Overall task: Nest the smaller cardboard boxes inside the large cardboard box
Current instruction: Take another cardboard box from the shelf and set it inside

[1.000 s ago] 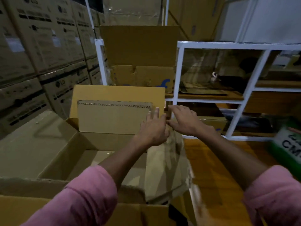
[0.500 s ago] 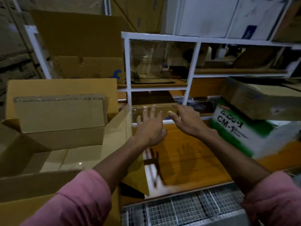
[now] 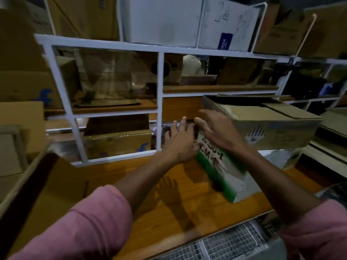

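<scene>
Left hand (image 3: 178, 141): open, fingers spread, empty.
Right hand (image 3: 217, 132): open over green-and-white carton (image 3: 221, 171).
Risk: brown cardboard box (image 3: 266, 124) resting above could topple if carton is pulled.

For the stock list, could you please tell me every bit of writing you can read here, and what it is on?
"CM-1": green and white box, black print; the line above is blurred.
"f": blue logo on the brown box in the shelf.
"f": blue logo on the brown box at left.
White box: blue label and scribbles, unreadable.
</scene>
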### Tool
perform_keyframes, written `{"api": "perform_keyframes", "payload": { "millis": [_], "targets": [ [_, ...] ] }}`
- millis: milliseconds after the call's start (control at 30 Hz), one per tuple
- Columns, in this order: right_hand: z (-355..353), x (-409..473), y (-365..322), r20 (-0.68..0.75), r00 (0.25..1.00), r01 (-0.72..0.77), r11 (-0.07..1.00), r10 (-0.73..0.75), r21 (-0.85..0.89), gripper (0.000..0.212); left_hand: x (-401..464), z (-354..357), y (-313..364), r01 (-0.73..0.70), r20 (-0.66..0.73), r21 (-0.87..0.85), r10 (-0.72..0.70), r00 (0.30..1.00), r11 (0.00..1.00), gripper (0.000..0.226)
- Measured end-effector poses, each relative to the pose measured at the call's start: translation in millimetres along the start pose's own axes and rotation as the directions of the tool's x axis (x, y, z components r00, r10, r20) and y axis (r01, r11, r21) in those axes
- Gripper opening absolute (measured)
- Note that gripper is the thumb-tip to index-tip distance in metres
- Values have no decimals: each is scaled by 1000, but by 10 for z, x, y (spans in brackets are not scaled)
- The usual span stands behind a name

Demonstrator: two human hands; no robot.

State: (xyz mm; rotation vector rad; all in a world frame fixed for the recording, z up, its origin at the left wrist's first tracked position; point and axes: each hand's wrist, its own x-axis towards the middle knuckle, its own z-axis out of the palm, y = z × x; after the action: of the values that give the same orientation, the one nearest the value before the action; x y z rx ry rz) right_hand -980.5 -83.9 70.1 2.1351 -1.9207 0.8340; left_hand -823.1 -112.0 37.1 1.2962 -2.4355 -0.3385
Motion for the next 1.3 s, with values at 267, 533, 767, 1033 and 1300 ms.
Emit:
{"api": "perform_keyframes", "payload": {
  "millis": [267, 533, 767, 1033, 1300],
  "targets": [
    [-580, 413, 1630, -146, 988, -34, 999, 39, 33, 43, 1256, 417, 1110, 45, -105, -89, -55, 993, 995, 77],
    [-560, 492, 2659, 105, 963, -239, 966, 249, -101, 57, 2134, 642, 1467, 148, -64, 24, -146, 987, 989, 79],
    [-625, 643, 3105, 101, 954, -274, 959, 281, -73, 49, 2582, 738, 1427, 280, 35, 33, -281, 959, 959, 91],
    [-704, 881, 3360, 147, 910, -344, 904, 387, -254, 56, 2611, 864, 1089, 199, 13, 78, -201, 980, 977, 78],
    [-760, 981, 4030, 283, 803, -438, 842, 524, -315, 124, 2632, 832, 900, 184, 29, 120, -189, 982, 976, 88]
  ]
}}
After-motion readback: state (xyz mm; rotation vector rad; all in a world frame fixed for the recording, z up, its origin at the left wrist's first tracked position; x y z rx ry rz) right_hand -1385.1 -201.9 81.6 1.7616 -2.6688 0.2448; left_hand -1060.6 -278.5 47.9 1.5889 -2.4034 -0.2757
